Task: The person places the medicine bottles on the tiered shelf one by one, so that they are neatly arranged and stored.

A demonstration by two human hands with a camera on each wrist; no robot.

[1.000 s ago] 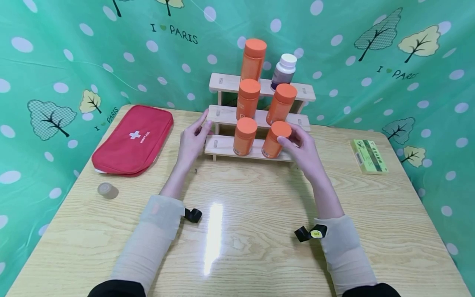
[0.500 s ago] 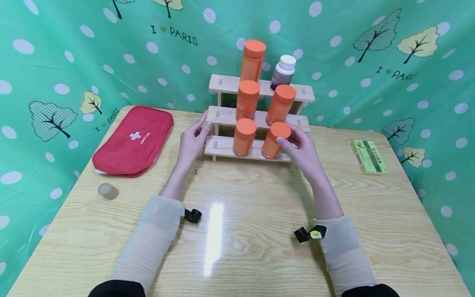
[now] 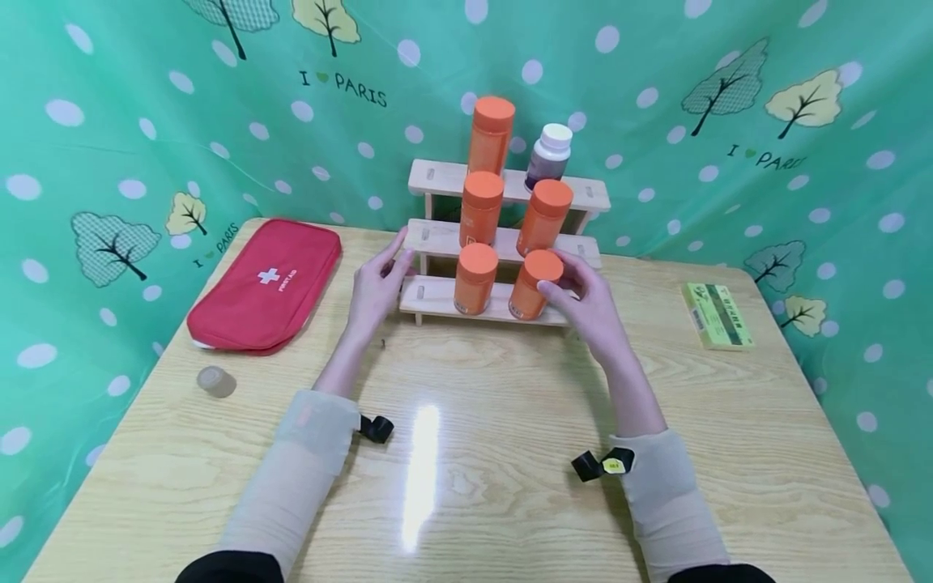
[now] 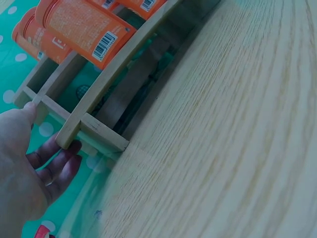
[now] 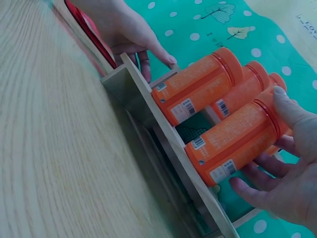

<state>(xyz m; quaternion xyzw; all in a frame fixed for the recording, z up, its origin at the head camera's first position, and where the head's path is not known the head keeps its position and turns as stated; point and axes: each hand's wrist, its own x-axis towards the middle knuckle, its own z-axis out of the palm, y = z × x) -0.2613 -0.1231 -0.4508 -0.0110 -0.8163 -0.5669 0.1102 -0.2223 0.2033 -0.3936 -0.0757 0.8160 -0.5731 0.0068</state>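
Note:
A three-tier wooden display rack (image 3: pixel 433 295) stands at the table's back. My left hand (image 3: pixel 375 295) holds its left end; in the left wrist view the thumb rests on a higher board and the fingers curl by the lowest step's end. My right hand (image 3: pixel 596 312) grips the front-right orange pill bottle (image 3: pixel 526 301), which stands upright on the lowest step. In the right wrist view the thumb lies against its cap and the fingers are behind it. Left of it stands another orange bottle (image 3: pixel 474 291). Two more orange bottles stand on the middle step.
On the top tier are a tall orange bottle (image 3: pixel 487 150) and a white-capped purple-label bottle (image 3: pixel 545 168). A red first aid pouch (image 3: pixel 266 291) and a small grey-capped vial (image 3: pixel 216 381) lie at left. A green-yellow box (image 3: pixel 717 316) is at right. Polka-dot cloth backs the table.
The head view has tilted slightly upward, so everything sits a little lower in it. Both hands keep their places on the rack and the bottle.

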